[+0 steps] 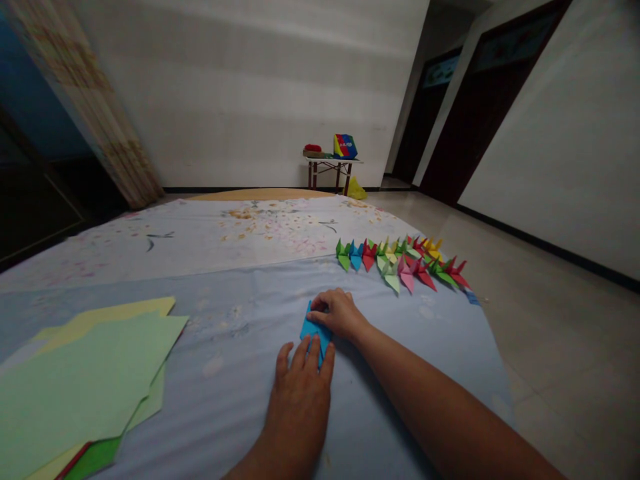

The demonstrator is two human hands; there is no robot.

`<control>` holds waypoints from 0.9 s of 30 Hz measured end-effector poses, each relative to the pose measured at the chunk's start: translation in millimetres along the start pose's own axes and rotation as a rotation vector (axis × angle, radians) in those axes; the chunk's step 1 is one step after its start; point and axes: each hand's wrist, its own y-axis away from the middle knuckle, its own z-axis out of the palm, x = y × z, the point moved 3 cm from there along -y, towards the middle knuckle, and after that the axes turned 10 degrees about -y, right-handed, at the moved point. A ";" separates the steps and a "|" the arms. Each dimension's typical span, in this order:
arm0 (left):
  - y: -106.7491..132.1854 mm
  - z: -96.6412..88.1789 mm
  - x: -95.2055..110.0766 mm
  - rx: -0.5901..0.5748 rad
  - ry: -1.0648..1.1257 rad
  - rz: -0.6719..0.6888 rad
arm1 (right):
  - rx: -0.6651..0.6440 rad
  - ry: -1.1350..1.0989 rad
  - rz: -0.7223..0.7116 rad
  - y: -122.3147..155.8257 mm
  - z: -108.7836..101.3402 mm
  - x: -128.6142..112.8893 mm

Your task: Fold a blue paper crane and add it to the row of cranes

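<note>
A small piece of folded blue paper point(311, 329) lies on the light blue cloth between my hands. My left hand point(303, 383) rests over its near end, fingers spread and pressing it flat. At the far end my right hand point(336, 313) pinches the paper between thumb and fingers. Part of the paper is covered by the fingers, so its full shape is hidden. Beyond my right hand stand several folded paper cranes point(405, 267) in green, blue, red, yellow and pink, grouped in rows.
Loose sheets of coloured paper point(85, 380), pale green on top, are piled at the left. A floral cloth point(280, 230) covers the far part of the round table. Against the back wall, a small table point(325, 161) holds a colourful box point(345, 146). Tiled floor lies to the right.
</note>
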 end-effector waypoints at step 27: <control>-6.6 -10.3 -10.3 -0.039 0.110 -0.108 | 0.032 -0.009 0.060 -3.8 -0.1 -3.4</control>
